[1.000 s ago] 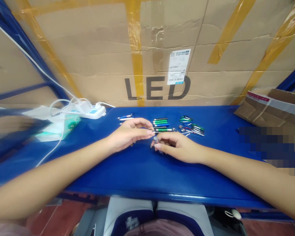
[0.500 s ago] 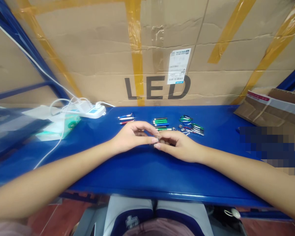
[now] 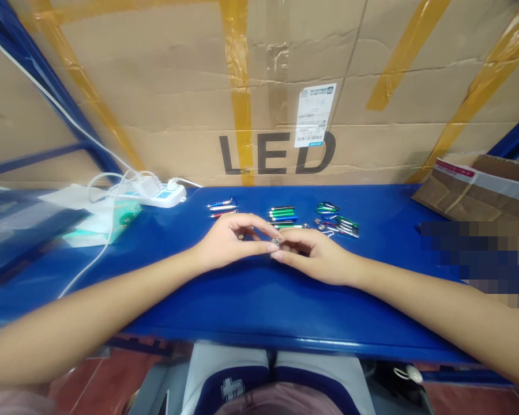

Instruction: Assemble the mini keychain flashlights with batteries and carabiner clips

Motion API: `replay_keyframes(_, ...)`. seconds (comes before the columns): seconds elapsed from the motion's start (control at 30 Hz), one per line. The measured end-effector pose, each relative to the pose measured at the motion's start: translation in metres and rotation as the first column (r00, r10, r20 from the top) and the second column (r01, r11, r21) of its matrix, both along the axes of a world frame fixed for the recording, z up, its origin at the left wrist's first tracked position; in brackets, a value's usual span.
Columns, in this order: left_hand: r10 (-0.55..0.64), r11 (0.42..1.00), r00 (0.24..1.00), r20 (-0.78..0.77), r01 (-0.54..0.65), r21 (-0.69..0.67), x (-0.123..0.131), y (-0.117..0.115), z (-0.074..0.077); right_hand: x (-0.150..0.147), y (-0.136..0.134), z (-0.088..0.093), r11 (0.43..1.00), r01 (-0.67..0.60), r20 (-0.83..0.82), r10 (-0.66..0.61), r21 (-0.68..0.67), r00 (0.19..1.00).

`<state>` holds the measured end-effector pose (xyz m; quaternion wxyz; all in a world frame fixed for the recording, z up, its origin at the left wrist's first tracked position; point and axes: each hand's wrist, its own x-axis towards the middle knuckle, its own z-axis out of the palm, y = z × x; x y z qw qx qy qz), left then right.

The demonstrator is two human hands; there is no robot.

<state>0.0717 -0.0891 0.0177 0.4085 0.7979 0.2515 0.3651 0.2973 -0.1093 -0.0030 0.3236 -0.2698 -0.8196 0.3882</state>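
My left hand (image 3: 225, 245) and my right hand (image 3: 322, 253) meet over the blue tabletop with their fingertips together. Both pinch a small shiny metal piece (image 3: 275, 242), mostly covered by the fingers, so I cannot tell its kind. A small round pale end (image 3: 241, 237) shows inside the curl of my left hand. Just beyond the hands lie short metallic tubes in green, blue and black (image 3: 282, 212). Similar tubes in blue, silver and red (image 3: 222, 208) lie to the left. On the right are green and blue carabiner-like clips (image 3: 327, 208) and more tubes (image 3: 348, 227).
A large cardboard box (image 3: 177, 104) marked LED stands behind the blue table (image 3: 268, 305). At the left are a white power strip (image 3: 166, 197), cables and a green-white packet (image 3: 125, 222). An opened carton (image 3: 471, 187) sits at the right.
Both hands stay in nearly the same place. The fingers have shifted slightly, and more of the small metal piece and the round pale end now shows.
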Motion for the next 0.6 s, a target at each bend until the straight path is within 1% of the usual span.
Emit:
replay_keyframes(0.1,0.003,0.999,1.000,-0.012,-0.003,0.036,0.000,0.000,0.000,0.000,0.000,-0.001,1.000,0.005,-0.006,-0.005,0.005,1.000)
replay_keyframes(0.2,0.012,0.990,0.999,-0.042,-0.006,0.141,-0.001,-0.001,0.002,0.000,0.001,-0.001,0.999,0.010,-0.013,-0.010,0.041,1.000)
replay_keyframes(0.33,-0.016,0.939,0.997,-0.075,0.040,0.340,-0.002,-0.005,0.003,0.001,0.002,0.001,0.991,-0.018,-0.037,0.024,0.134,0.999)
replay_keyframes(0.4,-0.038,0.911,0.995,-0.096,0.073,0.405,-0.001,-0.007,0.003,0.001,0.002,0.002,0.985,-0.036,-0.048,0.044,0.170,0.998)
replay_keyframes(0.5,-0.009,0.901,0.988,-0.153,0.074,0.427,0.000,-0.010,0.004,0.001,0.004,0.001,0.979,-0.043,-0.045,0.053,0.200,0.998)
replay_keyframes(0.6,0.003,0.889,0.980,-0.197,0.088,0.449,-0.002,-0.009,0.009,0.001,0.004,-0.001,0.984,-0.016,-0.033,0.022,0.176,0.999)
